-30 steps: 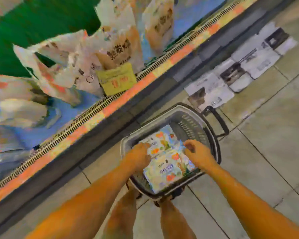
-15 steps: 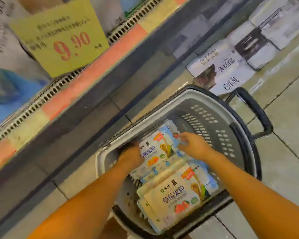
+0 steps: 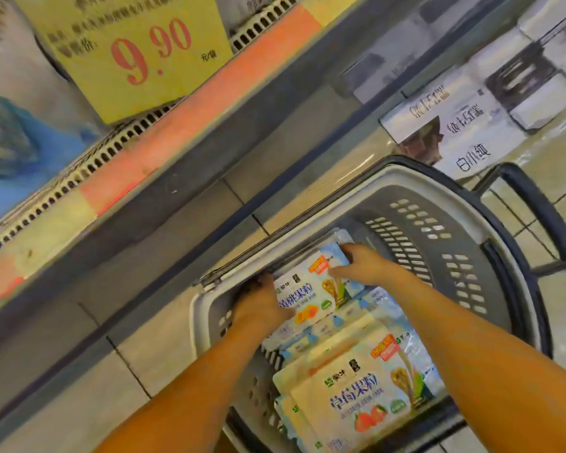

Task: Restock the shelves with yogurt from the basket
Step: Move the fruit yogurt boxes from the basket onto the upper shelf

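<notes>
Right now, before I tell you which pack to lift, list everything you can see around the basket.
basket: one, grey, on the floor below the shelf
basket handle: one, dark, at the basket's far right
peach yogurt pack: one, white and blue, on top at the basket's far end
strawberry yogurt pack: one, cream, on top at the near end
other yogurt packs: several, partly hidden, beneath those two
price sign: one, yellow, red 9.90, on the shelf
shelf edge: one, orange and yellow strip
bags: blurred, blue-white, on the shelf
cartons: several, white, top right
floor: beige tiles
left hand: grips the peach pack's left end
right hand: grips its right end
</notes>
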`<state>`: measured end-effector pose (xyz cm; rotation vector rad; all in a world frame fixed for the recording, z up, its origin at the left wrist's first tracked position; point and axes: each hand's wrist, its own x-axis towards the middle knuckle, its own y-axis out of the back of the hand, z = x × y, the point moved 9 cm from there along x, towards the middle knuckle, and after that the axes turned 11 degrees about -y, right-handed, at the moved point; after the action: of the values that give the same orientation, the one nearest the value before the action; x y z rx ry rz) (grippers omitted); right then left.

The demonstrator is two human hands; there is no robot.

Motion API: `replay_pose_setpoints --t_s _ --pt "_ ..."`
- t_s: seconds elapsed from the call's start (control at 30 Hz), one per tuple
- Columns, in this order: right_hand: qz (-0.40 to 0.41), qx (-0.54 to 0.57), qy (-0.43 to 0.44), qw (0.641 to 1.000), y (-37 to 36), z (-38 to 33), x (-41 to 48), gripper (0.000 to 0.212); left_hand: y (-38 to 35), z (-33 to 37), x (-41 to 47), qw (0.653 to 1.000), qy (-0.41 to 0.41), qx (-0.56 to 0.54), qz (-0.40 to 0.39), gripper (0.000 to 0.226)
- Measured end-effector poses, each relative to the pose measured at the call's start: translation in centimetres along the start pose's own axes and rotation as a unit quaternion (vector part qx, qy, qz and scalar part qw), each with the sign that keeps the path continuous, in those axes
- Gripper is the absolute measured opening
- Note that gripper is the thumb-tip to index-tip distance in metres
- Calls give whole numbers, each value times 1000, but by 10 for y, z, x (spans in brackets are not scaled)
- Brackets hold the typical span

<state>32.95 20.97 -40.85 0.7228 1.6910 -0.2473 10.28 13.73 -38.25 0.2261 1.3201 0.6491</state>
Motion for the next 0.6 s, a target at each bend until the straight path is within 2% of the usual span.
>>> replay_pose_setpoints --t_s 0.1,0.27,0.4,0.5,0.6 --pt "0 37 17 999 0 2 -3 72 0 -2 5 999 3 16 -28 109" --pt "-15 80 15 997 0 0 -10 82 3 1 0 999 -5 25 -40 111" --pt "-38 48 16 998 -3 -4 -12 97 4 3 -5 1000 4 5 -9 111" --pt "-67 3 28 997 -4 -7 -17 94 5 4 -11 999 -25 -21 4 95" --pt "-66 -20 56 996 -3 -13 -27 76 8 5 -23 998 -63 -19 7 88"
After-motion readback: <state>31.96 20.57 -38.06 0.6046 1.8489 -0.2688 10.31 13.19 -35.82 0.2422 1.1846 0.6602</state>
